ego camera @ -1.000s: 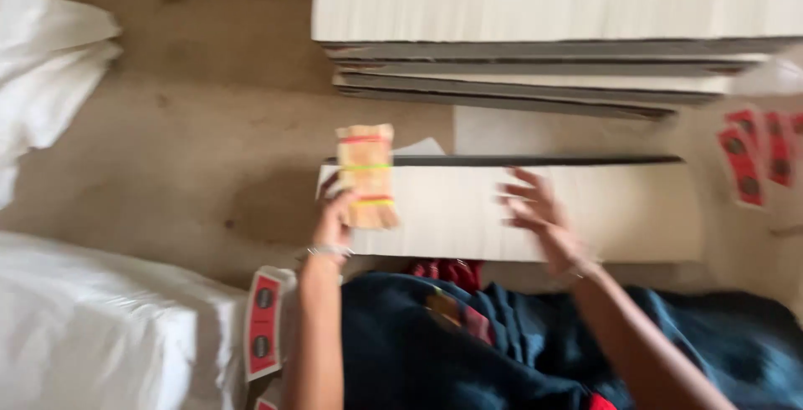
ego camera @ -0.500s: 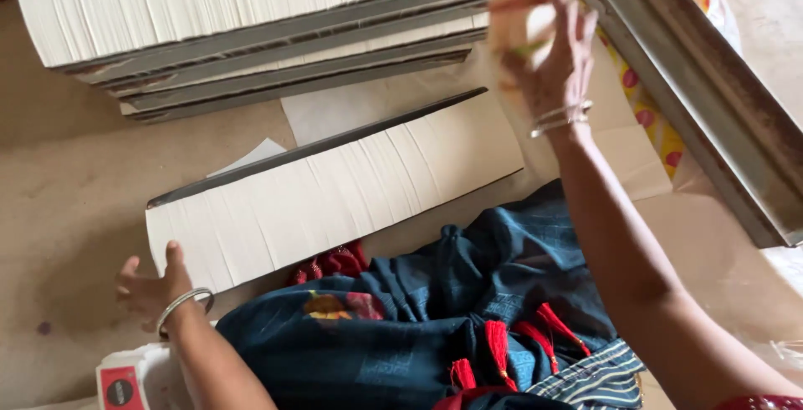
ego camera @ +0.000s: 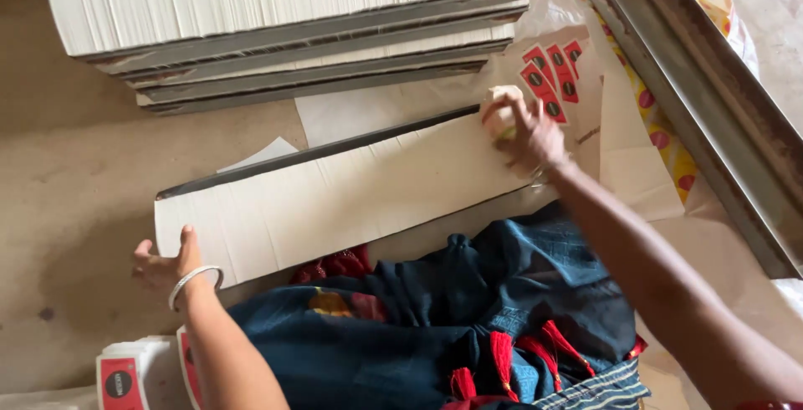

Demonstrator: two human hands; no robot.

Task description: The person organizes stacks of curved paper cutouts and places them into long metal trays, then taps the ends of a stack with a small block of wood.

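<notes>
The long white stack of sheets [ego camera: 335, 201] lay across the floor by the lap; the right hand [ego camera: 525, 130] reached out, fingers wrapped round a small bundle [ego camera: 502, 109] at its far end, while the left hand [ego camera: 167, 263] pressed its near corner, fingers spread.

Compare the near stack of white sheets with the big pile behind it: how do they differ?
The near stack is a single low, narrow bundle; the far pile is taller and built of several bundles. The near stack is touched at both ends, by the left hand and the right hand; the far pile is untouched. Both are white sheets with dark edging, lying on the floor.
</notes>
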